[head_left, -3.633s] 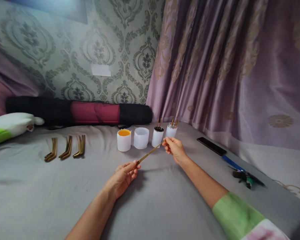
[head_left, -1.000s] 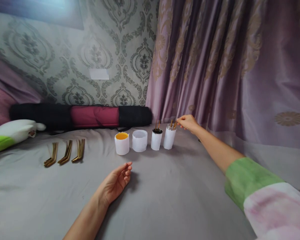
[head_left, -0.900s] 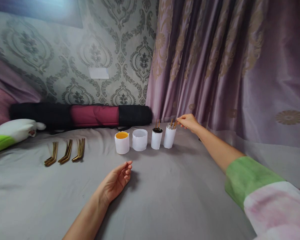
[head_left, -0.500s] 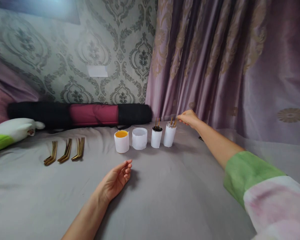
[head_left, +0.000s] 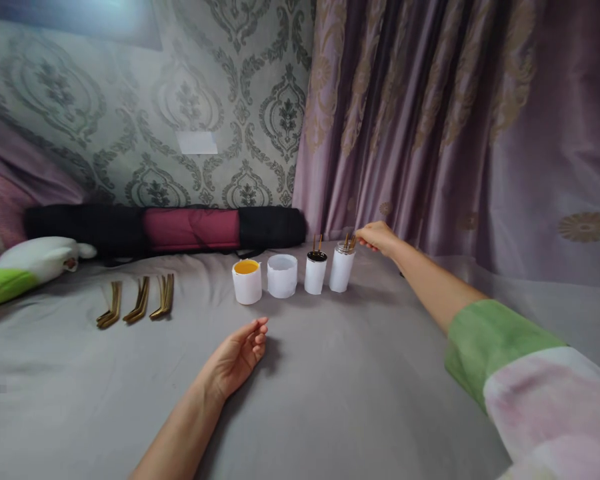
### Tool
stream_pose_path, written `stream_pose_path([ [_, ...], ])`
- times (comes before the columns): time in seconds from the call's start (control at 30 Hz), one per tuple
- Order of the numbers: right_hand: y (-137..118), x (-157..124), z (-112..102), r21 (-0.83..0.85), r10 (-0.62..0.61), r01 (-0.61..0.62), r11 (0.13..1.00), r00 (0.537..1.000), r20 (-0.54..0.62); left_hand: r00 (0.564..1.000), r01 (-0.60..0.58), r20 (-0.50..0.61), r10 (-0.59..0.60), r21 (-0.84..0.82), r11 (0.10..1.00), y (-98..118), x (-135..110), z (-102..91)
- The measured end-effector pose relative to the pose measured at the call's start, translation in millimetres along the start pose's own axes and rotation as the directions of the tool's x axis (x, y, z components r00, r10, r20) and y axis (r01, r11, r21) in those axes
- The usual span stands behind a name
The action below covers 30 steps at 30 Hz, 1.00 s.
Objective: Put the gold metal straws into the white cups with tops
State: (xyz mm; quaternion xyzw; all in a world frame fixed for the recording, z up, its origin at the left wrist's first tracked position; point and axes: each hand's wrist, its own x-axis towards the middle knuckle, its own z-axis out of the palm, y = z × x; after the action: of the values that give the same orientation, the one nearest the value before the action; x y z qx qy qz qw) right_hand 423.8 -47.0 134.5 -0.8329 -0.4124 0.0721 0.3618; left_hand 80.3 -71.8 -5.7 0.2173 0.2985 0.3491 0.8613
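My right hand (head_left: 379, 237) reaches to the rim of a tall white-wrapped jar (head_left: 341, 272), its fingers pinched around the end of a thin gold straw, mostly hidden. Other gold straws (head_left: 347, 241) stick up from this jar. Beside it, a shorter white cup (head_left: 315, 277) with a dark inside holds gold straws (head_left: 317, 244) too. Further left stand a low white tub (head_left: 282, 280) and a white tub with an orange-yellow inside (head_left: 247, 288). My left hand (head_left: 243, 357) rests on the grey sheet in front of the tubs, palm turned sideways, fingers loosely curled and holding nothing.
Three bundles of bent gold straws (head_left: 139, 301) lie at the left on the grey sheet (head_left: 330, 400). A white and green plush toy (head_left: 27, 270) is at the far left. Behind runs a long black and maroon roll (head_left: 193, 229); purple curtains (head_left: 430, 133) hang at the right.
The view has shifted slightly, so the tubs and bundles appear a little further right. My right hand stays at the tall jar's rim; my left hand keeps its pose.
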Motion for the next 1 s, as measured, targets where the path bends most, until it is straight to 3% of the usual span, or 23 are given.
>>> stream_pose_path([
  [0.6,4,-1,-1,0.071,0.047,-0.045,0.996,0.998,-0.028,1.0,-0.002,0.023,0.002,-0.012,1.0,1,-1,-0.5],
  [1.0,11,-14,-10,0.244,0.093,-0.066,0.968,0.99,-0.102,1.0,0.002,0.018,-0.002,-0.003,1.0,1,-3,1.8],
])
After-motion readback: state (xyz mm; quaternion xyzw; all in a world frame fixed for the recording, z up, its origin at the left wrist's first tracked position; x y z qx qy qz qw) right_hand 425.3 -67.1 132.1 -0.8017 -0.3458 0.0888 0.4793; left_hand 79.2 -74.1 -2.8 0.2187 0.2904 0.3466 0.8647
